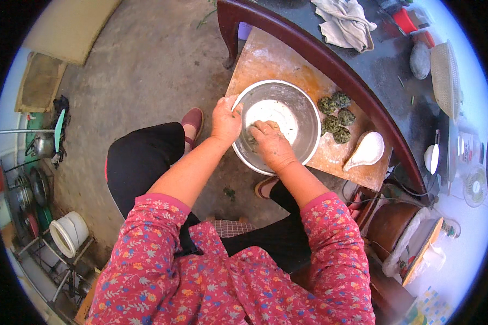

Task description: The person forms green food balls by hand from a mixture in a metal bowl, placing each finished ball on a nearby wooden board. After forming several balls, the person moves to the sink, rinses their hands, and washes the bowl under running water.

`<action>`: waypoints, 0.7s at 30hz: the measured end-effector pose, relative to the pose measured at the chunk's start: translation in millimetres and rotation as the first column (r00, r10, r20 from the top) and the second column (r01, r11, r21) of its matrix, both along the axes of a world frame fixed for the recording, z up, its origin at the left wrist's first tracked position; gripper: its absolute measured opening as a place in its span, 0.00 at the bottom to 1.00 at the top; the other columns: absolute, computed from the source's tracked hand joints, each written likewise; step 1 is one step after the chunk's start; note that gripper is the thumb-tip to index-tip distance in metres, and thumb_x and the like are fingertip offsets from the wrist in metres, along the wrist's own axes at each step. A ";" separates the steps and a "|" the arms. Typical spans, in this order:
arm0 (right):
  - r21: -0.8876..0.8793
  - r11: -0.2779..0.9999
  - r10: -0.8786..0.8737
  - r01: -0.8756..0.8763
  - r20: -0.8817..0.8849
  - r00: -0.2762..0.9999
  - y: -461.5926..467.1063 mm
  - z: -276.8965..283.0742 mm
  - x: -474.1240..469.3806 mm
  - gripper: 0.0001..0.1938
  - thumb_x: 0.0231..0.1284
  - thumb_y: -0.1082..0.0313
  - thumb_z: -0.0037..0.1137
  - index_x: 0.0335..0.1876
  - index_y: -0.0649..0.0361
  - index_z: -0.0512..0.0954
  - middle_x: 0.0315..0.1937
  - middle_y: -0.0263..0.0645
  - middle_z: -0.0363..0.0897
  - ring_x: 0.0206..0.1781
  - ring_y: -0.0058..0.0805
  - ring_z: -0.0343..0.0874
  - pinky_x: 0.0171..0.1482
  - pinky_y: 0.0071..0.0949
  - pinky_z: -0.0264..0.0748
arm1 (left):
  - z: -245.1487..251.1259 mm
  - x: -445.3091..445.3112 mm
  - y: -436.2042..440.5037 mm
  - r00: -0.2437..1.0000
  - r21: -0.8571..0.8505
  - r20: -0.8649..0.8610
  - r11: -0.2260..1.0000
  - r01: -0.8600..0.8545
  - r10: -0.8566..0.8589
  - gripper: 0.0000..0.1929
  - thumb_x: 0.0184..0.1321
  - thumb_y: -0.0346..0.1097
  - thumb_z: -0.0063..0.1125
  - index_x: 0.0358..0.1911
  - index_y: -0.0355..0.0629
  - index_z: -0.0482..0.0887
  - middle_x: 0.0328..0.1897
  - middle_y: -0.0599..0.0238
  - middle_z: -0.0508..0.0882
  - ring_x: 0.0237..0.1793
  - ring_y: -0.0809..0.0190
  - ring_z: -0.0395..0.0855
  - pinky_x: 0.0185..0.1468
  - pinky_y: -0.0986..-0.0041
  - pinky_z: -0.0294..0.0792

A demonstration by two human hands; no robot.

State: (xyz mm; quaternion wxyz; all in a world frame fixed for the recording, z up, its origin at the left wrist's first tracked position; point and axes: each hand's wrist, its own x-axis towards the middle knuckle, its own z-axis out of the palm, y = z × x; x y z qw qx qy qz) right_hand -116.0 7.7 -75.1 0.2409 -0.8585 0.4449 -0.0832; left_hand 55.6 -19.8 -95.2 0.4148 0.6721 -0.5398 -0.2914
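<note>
A round metal basin (305, 140) with white flour (273, 110) in its bottom rests at the near edge of a flour-dusted wooden board (264, 53). My left hand (227, 118) grips the basin's left rim, with green bits stuck to the skin. Inside the basin, my right hand (270, 142) is pressed down over the flour, its fingers bent; something greenish shows at the fingertips, and what lies under the palm is hidden. Several dark green leafy balls (330, 123) sit on the board right of the basin. Beside them lies a flour-coated gourd scoop (366, 150).
A dark red wooden table edge (333, 53) curves beyond the board. On that dark tabletop are a crumpled cloth (345, 24), a woven basket (445, 77) and a white bowl (431, 159). A white bucket (70, 233) and a rack with pans stand at the lower left.
</note>
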 end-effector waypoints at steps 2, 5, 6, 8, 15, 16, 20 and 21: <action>-0.044 0.999 0.010 -0.013 -0.068 0.998 1.3 -8.1 -21.2 0.18 0.56 0.72 0.51 0.54 0.55 0.76 0.60 0.41 0.73 0.64 0.47 0.70 0.62 0.40 0.73 | 4.0 -1.7 -1.4 1.000 -0.039 0.008 0.999 0.005 -0.005 0.11 0.59 0.26 0.57 0.45 0.40 0.82 0.42 0.47 0.81 0.45 0.41 0.80 0.51 0.58 0.72; 0.007 0.997 -0.073 0.074 -0.112 0.991 -7.0 7.0 -30.5 0.19 0.54 0.71 0.53 0.55 0.55 0.75 0.61 0.41 0.73 0.63 0.49 0.71 0.62 0.41 0.73 | 2.3 -1.0 -0.1 0.999 -0.035 -0.039 0.999 -0.016 0.015 0.11 0.59 0.26 0.58 0.45 0.41 0.83 0.42 0.47 0.81 0.46 0.42 0.80 0.51 0.58 0.72; -0.064 0.983 -0.178 0.172 -0.120 0.977 -8.9 10.6 -35.6 0.20 0.56 0.71 0.52 0.56 0.56 0.75 0.61 0.46 0.72 0.62 0.51 0.72 0.62 0.43 0.72 | 2.1 -1.4 0.2 0.999 -0.034 -0.043 0.999 -0.016 0.014 0.11 0.59 0.26 0.58 0.45 0.40 0.83 0.42 0.47 0.81 0.46 0.42 0.80 0.52 0.59 0.72; -0.056 0.956 -0.293 0.289 -0.274 0.916 -10.1 -2.5 -41.1 0.20 0.58 0.71 0.52 0.58 0.57 0.74 0.61 0.50 0.71 0.62 0.53 0.72 0.62 0.44 0.72 | 1.8 -2.0 0.2 0.999 -0.032 -0.051 0.999 -0.016 0.014 0.11 0.59 0.26 0.58 0.45 0.40 0.83 0.42 0.48 0.81 0.46 0.42 0.80 0.52 0.59 0.71; -0.131 0.931 -0.355 0.340 -0.127 0.926 -49.2 -2.9 -28.3 0.25 0.54 0.69 0.62 0.60 0.58 0.73 0.63 0.50 0.71 0.64 0.53 0.69 0.65 0.43 0.69 | -0.5 0.9 -0.4 1.000 -0.035 -0.003 0.999 0.017 -0.017 0.11 0.61 0.28 0.58 0.47 0.39 0.83 0.43 0.48 0.81 0.47 0.44 0.80 0.53 0.60 0.71; -0.152 0.945 -0.308 0.290 -0.111 0.945 -58.5 -4.7 -25.8 0.26 0.53 0.69 0.63 0.61 0.57 0.73 0.63 0.50 0.72 0.64 0.53 0.69 0.65 0.43 0.68 | 0.6 0.7 -1.5 1.000 -0.021 0.005 1.000 0.022 -0.022 0.11 0.62 0.29 0.58 0.48 0.39 0.82 0.43 0.48 0.82 0.47 0.45 0.81 0.53 0.61 0.72; -0.071 0.961 -0.272 0.268 -0.051 0.961 -57.2 -19.4 -18.3 0.25 0.50 0.70 0.65 0.58 0.52 0.76 0.62 0.43 0.74 0.64 0.48 0.69 0.67 0.40 0.67 | 0.7 -0.6 -1.4 1.000 -0.006 -0.012 1.000 0.016 -0.016 0.12 0.63 0.30 0.57 0.48 0.39 0.82 0.43 0.49 0.82 0.47 0.46 0.81 0.53 0.62 0.72; -0.011 0.961 -0.275 0.275 -0.036 0.961 -53.5 -17.0 -18.4 0.25 0.49 0.71 0.65 0.57 0.52 0.77 0.61 0.42 0.74 0.64 0.48 0.69 0.67 0.40 0.67 | 0.3 -0.2 -1.2 1.000 -0.009 0.009 1.000 0.017 -0.017 0.12 0.63 0.30 0.57 0.48 0.39 0.82 0.43 0.49 0.82 0.46 0.46 0.81 0.53 0.62 0.72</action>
